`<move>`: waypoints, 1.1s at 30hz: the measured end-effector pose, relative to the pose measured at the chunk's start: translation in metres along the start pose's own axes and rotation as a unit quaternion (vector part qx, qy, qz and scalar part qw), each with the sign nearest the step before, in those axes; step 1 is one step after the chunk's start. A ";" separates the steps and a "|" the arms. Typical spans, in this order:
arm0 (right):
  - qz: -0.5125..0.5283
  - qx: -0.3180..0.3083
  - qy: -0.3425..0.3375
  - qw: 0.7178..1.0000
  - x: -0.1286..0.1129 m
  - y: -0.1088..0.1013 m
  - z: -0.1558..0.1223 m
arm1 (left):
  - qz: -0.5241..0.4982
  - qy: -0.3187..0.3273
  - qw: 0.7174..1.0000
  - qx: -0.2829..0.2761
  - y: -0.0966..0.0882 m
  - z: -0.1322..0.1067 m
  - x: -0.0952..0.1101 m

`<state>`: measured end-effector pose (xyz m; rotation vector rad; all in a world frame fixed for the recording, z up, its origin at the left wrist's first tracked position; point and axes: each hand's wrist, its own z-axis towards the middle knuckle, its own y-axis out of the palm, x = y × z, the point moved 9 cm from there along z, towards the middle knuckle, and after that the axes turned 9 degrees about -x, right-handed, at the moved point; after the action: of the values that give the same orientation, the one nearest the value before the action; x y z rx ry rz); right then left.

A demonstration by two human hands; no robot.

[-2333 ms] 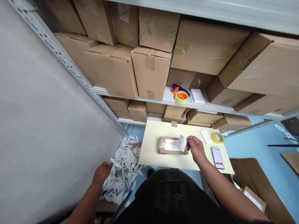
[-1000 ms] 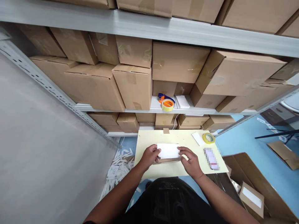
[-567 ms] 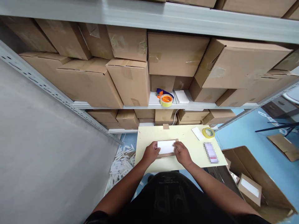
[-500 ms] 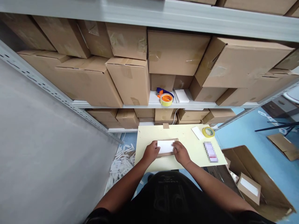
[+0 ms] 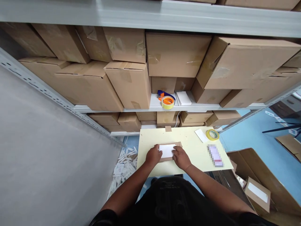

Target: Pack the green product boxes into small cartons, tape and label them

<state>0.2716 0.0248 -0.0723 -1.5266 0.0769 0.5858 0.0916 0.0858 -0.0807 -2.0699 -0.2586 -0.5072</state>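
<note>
A small flat cardboard parcel (image 5: 169, 145) lies on the pale yellow table (image 5: 195, 153), with a white label (image 5: 166, 150) on its top. My left hand (image 5: 153, 155) rests on the parcel's left end, fingers curled down over the label's left edge. My right hand (image 5: 181, 157) presses on the label's right part, fingers bent and pushed flat on it. Both hands touch the parcel, and neither lifts it.
A yellow tape roll (image 5: 212, 135), a white slip (image 5: 201, 135) and a phone (image 5: 215, 155) lie on the table's right side. The shelf (image 5: 155, 102) holds a tape dispenser (image 5: 167, 100) among cardboard boxes. White backing strips (image 5: 123, 166) litter the floor at left. Open cartons (image 5: 257, 191) stand at right.
Earlier my right hand held the label above the parcel while my left hand was down by the floor strips. Since then both hands laid the label on the parcel and now press it.
</note>
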 end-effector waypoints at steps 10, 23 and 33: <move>0.064 0.041 0.058 0.995 0.031 -0.020 -0.014 | -0.103 -0.015 0.990 0.095 -0.004 -0.014 -0.033; 0.370 -0.144 0.208 0.894 0.109 0.035 -0.012 | -0.305 -0.138 0.942 0.027 0.036 -0.011 -0.031; 0.402 -0.187 0.189 0.876 0.119 0.030 -0.013 | -0.384 -0.210 0.898 0.037 0.040 -0.031 -0.002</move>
<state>0.3656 0.0470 -0.1488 -1.9588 0.9900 0.9838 0.0971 0.0387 -0.0978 -1.9264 -1.3639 -0.4843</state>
